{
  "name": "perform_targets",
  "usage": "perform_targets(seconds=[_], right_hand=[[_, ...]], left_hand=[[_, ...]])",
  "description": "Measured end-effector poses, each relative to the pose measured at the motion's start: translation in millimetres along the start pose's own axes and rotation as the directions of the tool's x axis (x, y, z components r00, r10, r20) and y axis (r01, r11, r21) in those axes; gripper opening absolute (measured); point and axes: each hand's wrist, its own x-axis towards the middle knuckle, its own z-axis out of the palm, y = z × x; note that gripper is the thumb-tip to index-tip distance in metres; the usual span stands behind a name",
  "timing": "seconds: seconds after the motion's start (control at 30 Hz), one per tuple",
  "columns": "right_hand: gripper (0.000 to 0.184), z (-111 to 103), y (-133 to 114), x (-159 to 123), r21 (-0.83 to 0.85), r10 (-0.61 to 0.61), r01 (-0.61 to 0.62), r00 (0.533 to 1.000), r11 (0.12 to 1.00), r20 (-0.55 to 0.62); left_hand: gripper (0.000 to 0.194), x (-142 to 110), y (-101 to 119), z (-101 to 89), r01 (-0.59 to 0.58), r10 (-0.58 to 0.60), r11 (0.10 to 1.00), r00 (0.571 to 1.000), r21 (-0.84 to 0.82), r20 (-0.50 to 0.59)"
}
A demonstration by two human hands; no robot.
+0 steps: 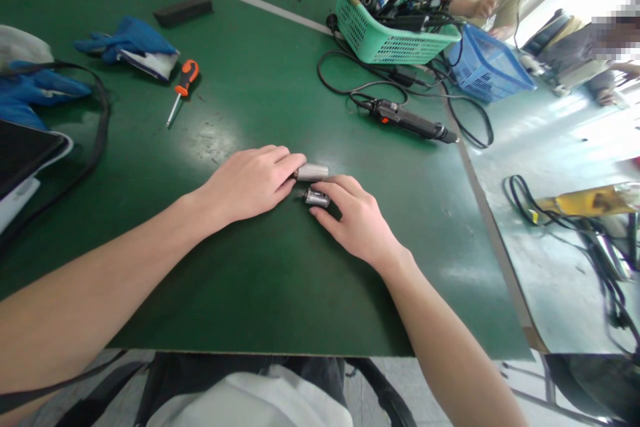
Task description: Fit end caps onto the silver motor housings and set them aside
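Note:
My left hand [257, 180] rests low over the green table, its thumb and fingers closed round one end of a plain silver metal cylinder [314, 172]. Just to the right, my right hand [350, 210] has its thumb and fingers about a small silver motor-like part [317, 197] with a thin shaft end pointing left. The two metal pieces lie close together, the cylinder slightly farther from me. Part of each is covered by my fingers.
An orange-and-black screwdriver [183, 90], blue gloves [131, 47] and a dark block [183, 12] lie at the upper left. A corded electric screwdriver [407, 120] sits beyond my right hand. Behind it stand a green basket [400, 47] of cables and a blue basket [487, 67]. People sit farther back.

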Motion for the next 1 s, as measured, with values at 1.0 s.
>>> perform_targets(seconds=[1.0], right_hand=[[0.022,-0.1,-6.7,3.6,0.017,-0.027,0.027,1.0,0.999,-0.002]], left_hand=[[0.025,-3.7,-0.5,4.2,-0.286,0.288,0.956,0.957,-0.063,0.034]])
